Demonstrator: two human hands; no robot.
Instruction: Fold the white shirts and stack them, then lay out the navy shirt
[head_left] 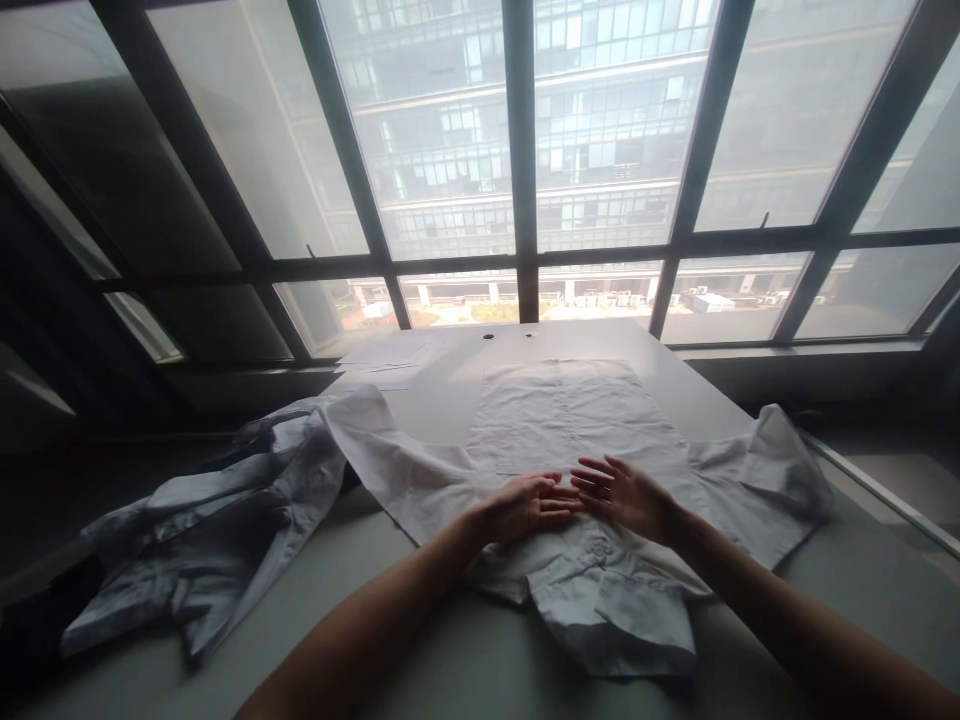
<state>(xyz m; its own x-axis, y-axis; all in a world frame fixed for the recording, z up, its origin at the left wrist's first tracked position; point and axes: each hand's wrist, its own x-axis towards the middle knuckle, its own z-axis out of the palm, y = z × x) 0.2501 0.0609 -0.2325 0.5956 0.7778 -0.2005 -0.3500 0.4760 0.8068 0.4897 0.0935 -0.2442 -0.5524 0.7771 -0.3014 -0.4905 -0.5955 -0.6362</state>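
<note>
A white garment that looks like a shirt [570,415] lies spread on the table, its sleeves out to both sides. The left sleeve [405,470] reaches toward a heap of cloth, and the right sleeve [780,480] is bunched near the table's right edge. Over the middle of the garment is my left hand [529,505], palm turned up and fingers loosely stretched. Close beside it, my right hand [622,495] has its fingers apart, pointing left. Neither holds anything. Whether they touch the cloth I cannot tell. Nearest to me lies a folded, crumpled part [622,610] of the garment.
Rumpled light cloth [217,520] is heaped at the table's left side. Sheets of paper [397,355] lie at the far left of the white table [442,405]. Two small holes show at its far end. Large framed windows [525,150] stand behind it.
</note>
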